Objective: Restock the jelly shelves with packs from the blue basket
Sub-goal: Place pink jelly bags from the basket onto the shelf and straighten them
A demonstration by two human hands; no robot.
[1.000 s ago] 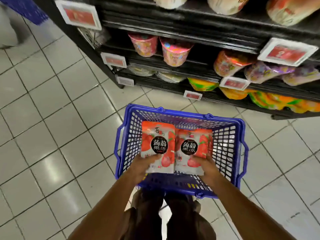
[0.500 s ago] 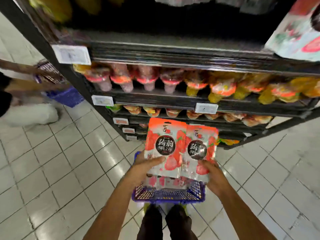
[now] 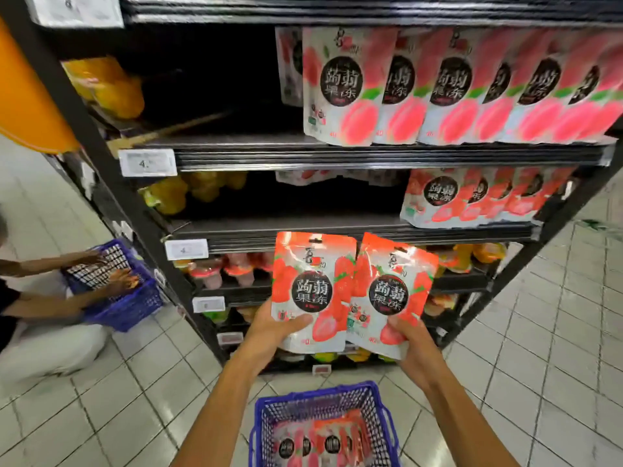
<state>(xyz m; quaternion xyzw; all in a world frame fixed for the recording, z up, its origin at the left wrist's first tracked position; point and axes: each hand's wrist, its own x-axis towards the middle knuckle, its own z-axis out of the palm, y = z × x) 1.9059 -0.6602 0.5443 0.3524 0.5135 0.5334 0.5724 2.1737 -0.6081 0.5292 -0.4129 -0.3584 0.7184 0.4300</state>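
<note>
Below the half-stocked strawberry shelf (image 3: 337,227) at 12 o'clock, the left hand (image 3: 269,326) and right hand (image 3: 409,342) each grip one strawberry pack (image 3: 312,288), unshelved, while the blue basket (image 3: 323,396) at 6 o'clock holds more.

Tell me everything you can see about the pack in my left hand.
The left pack is a flat, glossy pouch, apparently plastic, red-orange with strawberry pictures, white toward the bottom, with a black round label bearing white Chinese characters. It is held upright, facing the camera, in front of the lower shelves. The left hand grips its lower left corner, thumb across the front. Its right edge overlaps the matching pack in the right hand.
</note>
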